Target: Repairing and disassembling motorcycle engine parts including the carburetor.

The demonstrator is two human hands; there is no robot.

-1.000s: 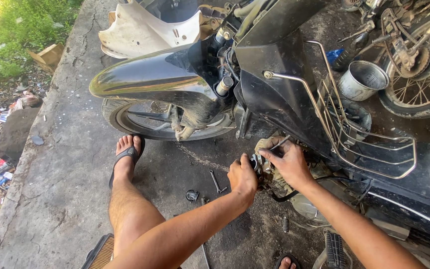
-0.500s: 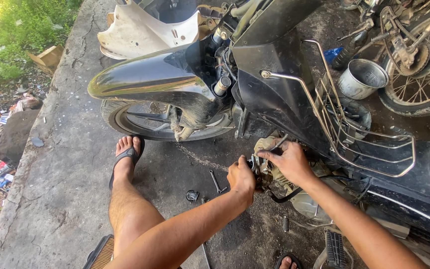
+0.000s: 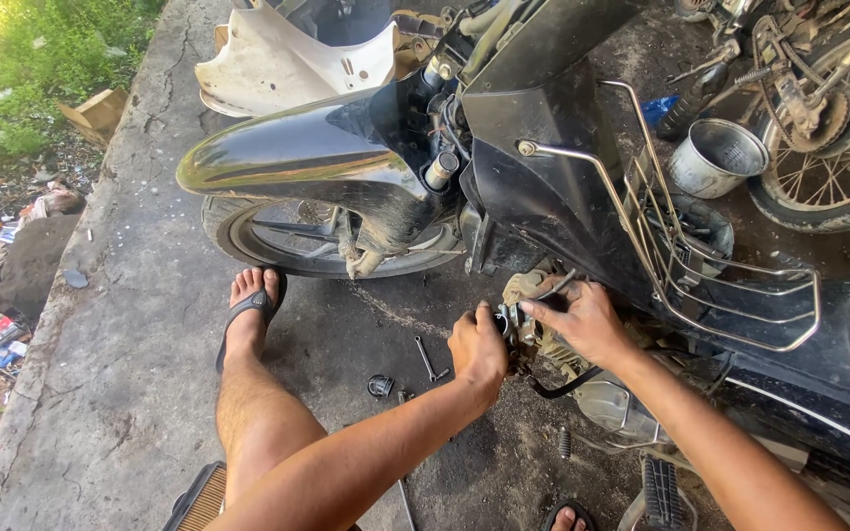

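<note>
1. Two hands are at work low on the black motorcycle point(image 3: 543, 167): the left hand point(image 3: 479, 346) and the right hand point(image 3: 582, 320), close together, just apart.
2. One engine part point(image 3: 528, 295) (grimy, tan-grey metal) sits between them, under the bike's body panel and right of the front wheel point(image 3: 297, 236).
3. The left hand's fingers are curled together against the near left side of that part; what they grip is hidden behind the knuckles, so I cannot tell whether a tool is in them.
4. The right hand's fingers are spread and laid over the part's right side, the forefinger stretched left across it.
5. On the concrete floor point(image 3: 130, 324) near the left hand lie one small wrench point(image 3: 426, 358) and one small dark round piece point(image 3: 380, 385); a few smaller bits beside them are too small to make out.
6. One bare leg ends in a foot in a black sandal point(image 3: 251, 310), left of the hands; a second sandalled foot point(image 3: 568, 516) is cut off at the near edge.
7. One chrome wire rack point(image 3: 700, 265) hangs on the bike's right side.
8. One metal can point(image 3: 715, 157) stands far right, beside one spoked wheel point(image 3: 828, 147) that the frame crops.
9. One white body panel point(image 3: 287, 59) lies at the far edge, partly cut off.
</note>
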